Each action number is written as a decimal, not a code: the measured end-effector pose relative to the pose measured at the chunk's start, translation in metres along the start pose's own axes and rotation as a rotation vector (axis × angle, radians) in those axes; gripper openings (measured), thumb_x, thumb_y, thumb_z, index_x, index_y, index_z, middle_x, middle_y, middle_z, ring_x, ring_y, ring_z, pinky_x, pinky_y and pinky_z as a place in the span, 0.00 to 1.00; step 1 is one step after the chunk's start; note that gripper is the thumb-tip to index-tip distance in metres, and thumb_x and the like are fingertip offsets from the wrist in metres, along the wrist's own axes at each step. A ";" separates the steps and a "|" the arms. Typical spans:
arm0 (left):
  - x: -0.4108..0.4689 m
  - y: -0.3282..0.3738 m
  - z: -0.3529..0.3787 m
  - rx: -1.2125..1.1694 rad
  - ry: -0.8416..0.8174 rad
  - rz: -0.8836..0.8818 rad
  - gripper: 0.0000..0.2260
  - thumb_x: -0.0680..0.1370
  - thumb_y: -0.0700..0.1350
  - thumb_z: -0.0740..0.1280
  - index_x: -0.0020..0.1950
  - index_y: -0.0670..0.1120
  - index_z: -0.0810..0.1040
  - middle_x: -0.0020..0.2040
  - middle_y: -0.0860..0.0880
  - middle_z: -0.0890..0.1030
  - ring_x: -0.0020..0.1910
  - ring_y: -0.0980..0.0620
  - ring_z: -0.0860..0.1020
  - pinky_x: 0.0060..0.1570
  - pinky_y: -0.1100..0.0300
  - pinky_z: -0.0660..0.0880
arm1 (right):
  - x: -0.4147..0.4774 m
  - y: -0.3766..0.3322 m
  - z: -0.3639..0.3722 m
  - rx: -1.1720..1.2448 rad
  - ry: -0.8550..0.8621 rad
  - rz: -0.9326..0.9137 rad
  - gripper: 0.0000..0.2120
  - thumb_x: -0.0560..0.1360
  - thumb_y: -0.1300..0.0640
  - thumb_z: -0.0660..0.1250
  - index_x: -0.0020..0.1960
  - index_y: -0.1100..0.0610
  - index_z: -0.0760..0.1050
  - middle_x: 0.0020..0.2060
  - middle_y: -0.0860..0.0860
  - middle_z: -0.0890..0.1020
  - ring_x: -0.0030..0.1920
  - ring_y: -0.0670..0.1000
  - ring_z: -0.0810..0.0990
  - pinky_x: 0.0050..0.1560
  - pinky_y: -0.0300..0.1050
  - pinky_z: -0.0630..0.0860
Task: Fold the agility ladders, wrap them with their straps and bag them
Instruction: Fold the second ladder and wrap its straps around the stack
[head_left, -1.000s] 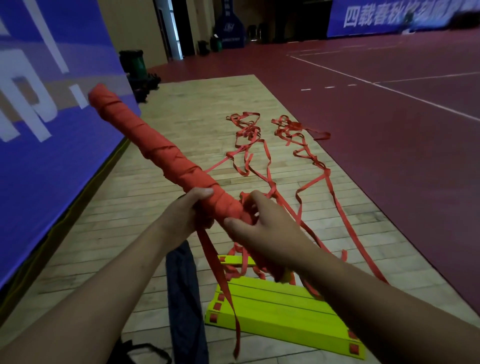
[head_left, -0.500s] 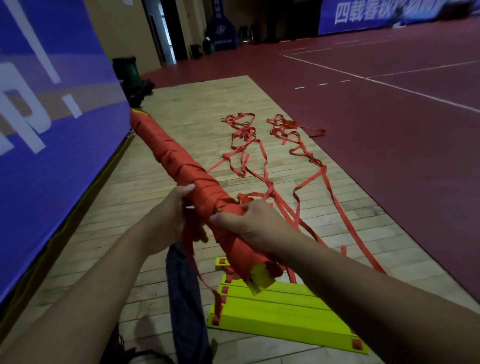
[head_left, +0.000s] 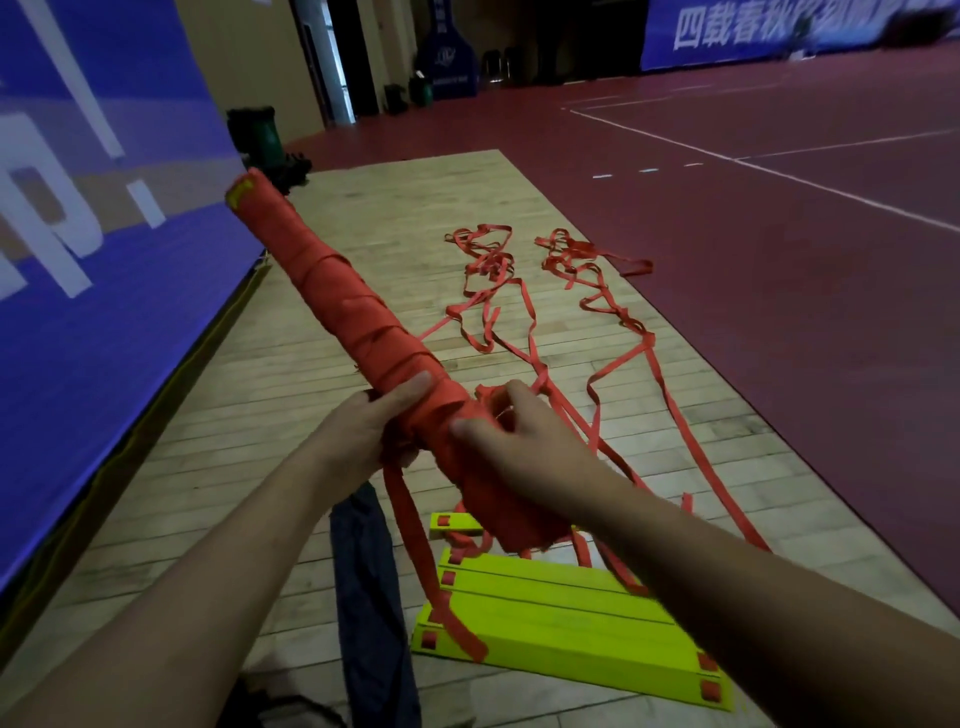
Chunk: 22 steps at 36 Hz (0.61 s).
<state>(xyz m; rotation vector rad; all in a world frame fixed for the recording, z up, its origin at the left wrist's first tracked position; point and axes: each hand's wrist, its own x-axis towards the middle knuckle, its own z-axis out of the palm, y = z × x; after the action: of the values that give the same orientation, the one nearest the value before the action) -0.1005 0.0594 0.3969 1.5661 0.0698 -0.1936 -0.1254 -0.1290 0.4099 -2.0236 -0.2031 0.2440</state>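
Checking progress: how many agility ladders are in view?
2. One wrapped bundle gripped by the left hand and right hand; one yellow stack on the floor, straps loose. More may be hidden.

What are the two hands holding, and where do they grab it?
The red strap-wrapped ladder bundle. The left hand grips its lower part; the right hand grips just below.

The wrapped bundle (head_left: 353, 312) slants above the stacked rungs (head_left: 561, 623) (a cloth (head_left: 363, 571) lies just left). Loose straps (head_left: 645, 347) trail beyond them.

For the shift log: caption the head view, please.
Left hand and right hand grip the strap-wrapped ladder bundle above stacked yellow rungs and loose red straps.
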 end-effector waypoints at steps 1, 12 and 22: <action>0.000 0.000 -0.002 -0.018 -0.020 0.007 0.27 0.66 0.63 0.75 0.50 0.42 0.77 0.34 0.48 0.78 0.31 0.53 0.75 0.30 0.63 0.72 | 0.003 -0.002 -0.005 0.183 -0.056 0.093 0.20 0.76 0.42 0.70 0.59 0.56 0.75 0.45 0.51 0.83 0.44 0.50 0.83 0.47 0.49 0.82; -0.008 0.004 -0.011 -0.022 -0.109 0.025 0.49 0.51 0.71 0.80 0.61 0.40 0.77 0.55 0.38 0.83 0.57 0.36 0.79 0.66 0.36 0.68 | -0.013 -0.012 0.000 0.857 -0.688 0.339 0.19 0.73 0.48 0.67 0.54 0.63 0.75 0.35 0.56 0.81 0.33 0.54 0.81 0.36 0.44 0.80; -0.008 0.003 -0.010 0.070 -0.194 -0.229 0.23 0.74 0.64 0.62 0.49 0.43 0.73 0.30 0.47 0.68 0.25 0.52 0.66 0.25 0.63 0.65 | -0.005 -0.011 -0.002 0.341 -0.192 0.099 0.12 0.76 0.55 0.72 0.44 0.65 0.77 0.28 0.57 0.79 0.22 0.52 0.78 0.25 0.39 0.76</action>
<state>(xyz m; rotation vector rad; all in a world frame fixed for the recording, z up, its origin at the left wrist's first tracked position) -0.1074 0.0701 0.4013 1.6004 0.0909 -0.5326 -0.1303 -0.1270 0.4209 -1.6730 -0.1680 0.5023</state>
